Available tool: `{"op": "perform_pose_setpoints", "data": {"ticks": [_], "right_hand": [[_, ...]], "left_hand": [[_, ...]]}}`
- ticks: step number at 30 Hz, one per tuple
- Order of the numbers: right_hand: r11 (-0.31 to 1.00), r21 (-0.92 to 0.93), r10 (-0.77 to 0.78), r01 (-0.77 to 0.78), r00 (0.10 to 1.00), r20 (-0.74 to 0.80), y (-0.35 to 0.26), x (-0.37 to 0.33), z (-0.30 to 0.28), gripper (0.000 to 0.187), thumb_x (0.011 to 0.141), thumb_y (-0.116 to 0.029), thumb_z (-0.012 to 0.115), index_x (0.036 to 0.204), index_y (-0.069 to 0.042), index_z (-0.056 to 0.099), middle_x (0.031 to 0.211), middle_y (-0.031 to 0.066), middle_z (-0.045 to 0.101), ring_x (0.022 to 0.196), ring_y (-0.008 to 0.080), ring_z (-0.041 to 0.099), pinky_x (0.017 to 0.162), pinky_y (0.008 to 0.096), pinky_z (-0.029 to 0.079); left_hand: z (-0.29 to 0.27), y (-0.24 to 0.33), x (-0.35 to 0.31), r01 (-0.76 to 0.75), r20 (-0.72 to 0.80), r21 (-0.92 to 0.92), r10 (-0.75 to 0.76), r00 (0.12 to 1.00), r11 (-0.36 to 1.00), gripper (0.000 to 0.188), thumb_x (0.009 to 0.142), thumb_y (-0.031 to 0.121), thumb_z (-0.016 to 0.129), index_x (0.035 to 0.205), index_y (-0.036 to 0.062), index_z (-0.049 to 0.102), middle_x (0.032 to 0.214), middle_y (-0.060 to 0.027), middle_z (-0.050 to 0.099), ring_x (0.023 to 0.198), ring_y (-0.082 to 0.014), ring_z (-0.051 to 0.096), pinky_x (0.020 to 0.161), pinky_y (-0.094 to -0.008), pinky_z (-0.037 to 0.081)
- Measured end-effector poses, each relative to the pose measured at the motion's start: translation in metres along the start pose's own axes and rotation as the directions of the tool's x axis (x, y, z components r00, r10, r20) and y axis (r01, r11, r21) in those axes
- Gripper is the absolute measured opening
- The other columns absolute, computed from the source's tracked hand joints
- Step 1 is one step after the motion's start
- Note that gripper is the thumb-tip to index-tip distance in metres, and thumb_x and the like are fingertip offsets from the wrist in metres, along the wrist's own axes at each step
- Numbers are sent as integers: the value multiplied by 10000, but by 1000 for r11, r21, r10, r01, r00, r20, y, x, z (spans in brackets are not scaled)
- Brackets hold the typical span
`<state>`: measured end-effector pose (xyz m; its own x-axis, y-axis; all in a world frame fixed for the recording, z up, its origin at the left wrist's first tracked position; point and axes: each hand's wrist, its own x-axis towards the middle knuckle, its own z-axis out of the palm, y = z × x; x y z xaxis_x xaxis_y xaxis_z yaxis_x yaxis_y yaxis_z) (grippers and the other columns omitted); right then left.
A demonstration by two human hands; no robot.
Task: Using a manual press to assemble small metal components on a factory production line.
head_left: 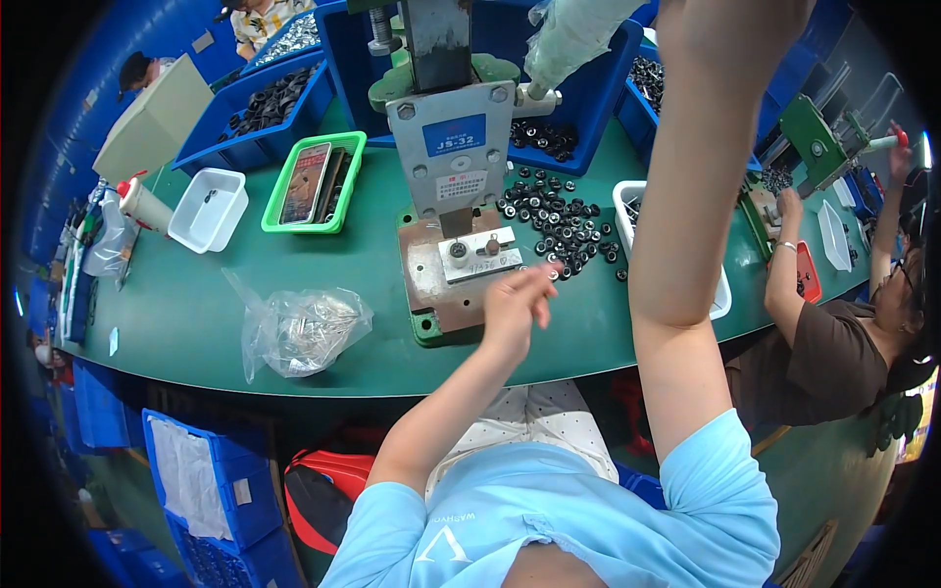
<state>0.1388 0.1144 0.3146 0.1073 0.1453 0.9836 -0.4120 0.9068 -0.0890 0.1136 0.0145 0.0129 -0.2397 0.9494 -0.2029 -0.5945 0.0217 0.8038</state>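
Head view shows your left hand loosely half-curled over the near right edge of the press, fingertips toward the small black round parts heaped right of the press; whether it pinches one, I cannot tell. Your right hand is raised right of the press, cropped at the top, its grip untold. Those parts look light and stiff, perhaps slick at their shiny centres: pinch each by its rim.
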Motion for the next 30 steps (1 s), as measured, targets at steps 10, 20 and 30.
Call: {"op": "perform_pose_setpoints", "data": {"ticks": [10, 20, 30], "right_hand": [[545, -638, 833, -544, 437, 339, 36, -285, -71, 187, 752, -115, 694, 934, -80, 714, 897, 73, 670, 846, 189, 584, 748, 313, 445], [613, -472, 779, -634, 586, 225, 16, -291, -64, 91, 779, -113, 692, 859, -91, 730, 897, 40, 664, 881, 151, 567, 791, 285, 428], [376, -341, 889, -862, 439, -131, -11, -227, -177, 101, 828, -56, 656, 904, 2, 689, 862, 39, 680, 774, 82, 595, 701, 209, 447]], "left_hand": [[-89, 47, -41, -240, -48, 385, 279, 959, 891, 269, 983, 178, 451, 1059, -21, 616, 726, -34, 584, 512, -40, 480, 426, -170, 394], [-84, 46, -8, -301, 14, 874, 600, 800, 381, 201, 939, 153, 520, 912, 16, 665, 612, -50, 575, 552, -90, 532, 508, -244, 402], [-71, 48, 7, -349, -36, 740, 552, 833, 575, 232, 952, 166, 495, 914, 14, 666, 586, 0, 526, 543, -65, 483, 500, -234, 361]]}}
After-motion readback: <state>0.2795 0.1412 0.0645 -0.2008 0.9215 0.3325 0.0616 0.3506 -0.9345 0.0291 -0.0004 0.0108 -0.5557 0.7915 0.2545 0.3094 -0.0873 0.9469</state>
